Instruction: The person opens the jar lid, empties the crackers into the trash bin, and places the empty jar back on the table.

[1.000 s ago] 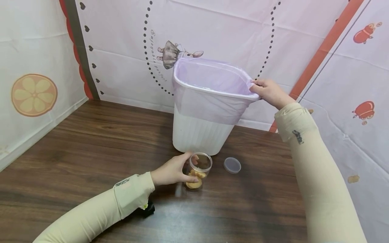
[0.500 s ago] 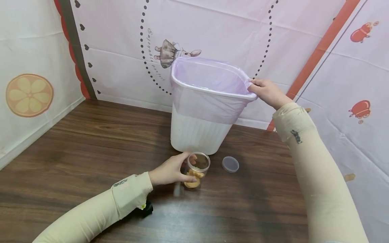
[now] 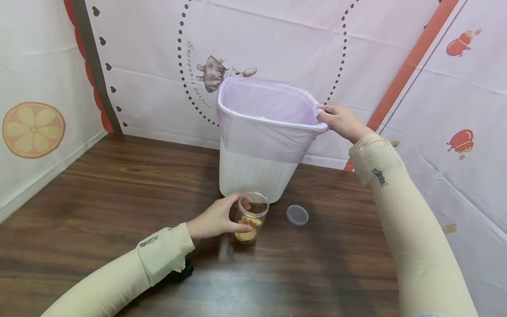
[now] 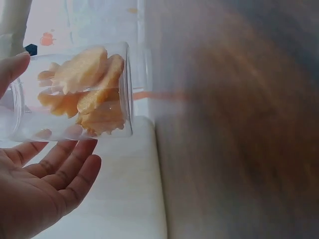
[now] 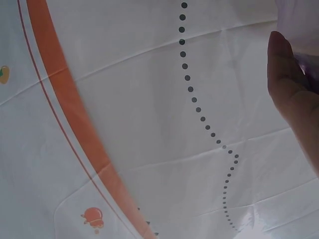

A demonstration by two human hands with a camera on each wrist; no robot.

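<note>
I have the left hand (image 3: 214,218) partly closed around a clear jar (image 3: 259,215), thumb on the near side and fingers on the far side. The jar stands upright and without its lid, near the front of the white bin (image 3: 253,176). Inside, near its base, sit several yellow-orange pieces with ridged edges (image 4: 82,74). From the left wrist view I read the jar's base as just above the worktop (image 3: 301,273).

My right hand (image 3: 344,121) pinches the lilac liner (image 3: 273,105) at the bin's right-hand rim corner. The right wrist view gives me only part of that hand, so the exact finger placement I cannot tell. The liner folds over the rim and hangs down the bin's outside.

A round clear lid (image 3: 297,215) lies on the worktop to the right of the jar, apart from it. A black object (image 3: 185,270) shows partly from under the left sleeve (image 3: 119,273); I cannot tell what it is. Behind the bin hangs a printed cloth (image 3: 146,88) with a rabbit figure and dotted lines.
</note>
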